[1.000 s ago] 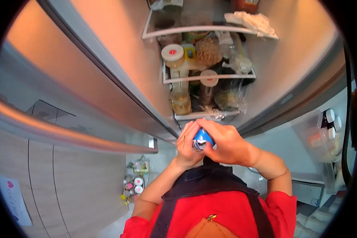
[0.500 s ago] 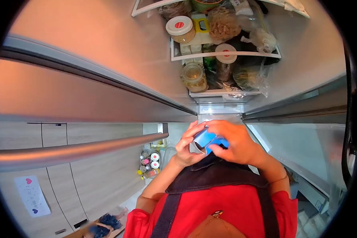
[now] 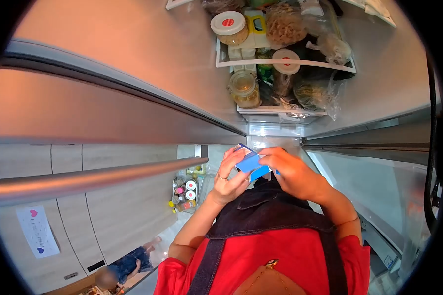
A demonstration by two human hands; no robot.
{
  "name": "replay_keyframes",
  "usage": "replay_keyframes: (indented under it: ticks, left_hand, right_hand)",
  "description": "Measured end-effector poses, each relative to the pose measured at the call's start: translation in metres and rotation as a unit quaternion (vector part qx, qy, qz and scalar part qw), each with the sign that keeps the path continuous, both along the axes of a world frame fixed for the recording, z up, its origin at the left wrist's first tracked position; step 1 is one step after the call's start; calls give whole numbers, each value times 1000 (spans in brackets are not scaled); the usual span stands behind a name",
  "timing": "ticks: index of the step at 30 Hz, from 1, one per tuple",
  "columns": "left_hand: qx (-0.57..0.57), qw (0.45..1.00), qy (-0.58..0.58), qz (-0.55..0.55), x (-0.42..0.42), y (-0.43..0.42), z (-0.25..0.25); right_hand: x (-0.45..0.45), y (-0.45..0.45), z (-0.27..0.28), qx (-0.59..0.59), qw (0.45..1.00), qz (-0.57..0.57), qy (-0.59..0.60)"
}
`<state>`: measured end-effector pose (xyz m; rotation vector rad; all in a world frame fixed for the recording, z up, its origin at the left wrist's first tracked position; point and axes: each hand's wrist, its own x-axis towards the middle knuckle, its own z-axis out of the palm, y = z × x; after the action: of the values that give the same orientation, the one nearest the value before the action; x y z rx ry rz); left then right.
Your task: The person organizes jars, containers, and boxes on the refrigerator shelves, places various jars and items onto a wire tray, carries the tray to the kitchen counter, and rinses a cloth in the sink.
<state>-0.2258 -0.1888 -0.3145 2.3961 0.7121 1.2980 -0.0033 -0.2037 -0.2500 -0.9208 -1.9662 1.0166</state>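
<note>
Head view: locate the blue box between your two hands, in front of the apron. Your left hand holds its left side, fingers laid across the upper face and thumb set below. Your right hand meets the right end; its fingers are bent narrowly around that end, though the back of the hand hides part of the grip. Both hands are therefore in contact, neither nearer than the other. Note the long axis: judged by the visible edge, it slants from upper left to lower right, away from the left fingers and into the right; covered edges leave this uncertain. Beyond the box, well apart, stand the glass jar and the lower shelf.
</note>
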Motion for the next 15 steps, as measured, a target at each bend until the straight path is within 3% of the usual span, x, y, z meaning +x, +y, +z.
replay_keyframes:
  ticks: [5,7,15]
  left_hand:
    - [-52,998,3,22,5,-6,9]
    - [-84,992,-92,34,10,-10,12]
    - [-91,989,-118,12,20,-16,31]
  right_hand:
    - [-2,-10,7,4,999,-13,-46]
    - [0,-13,7,55,998,3,-14]
    - [9,-30,14,108,994,3,17]
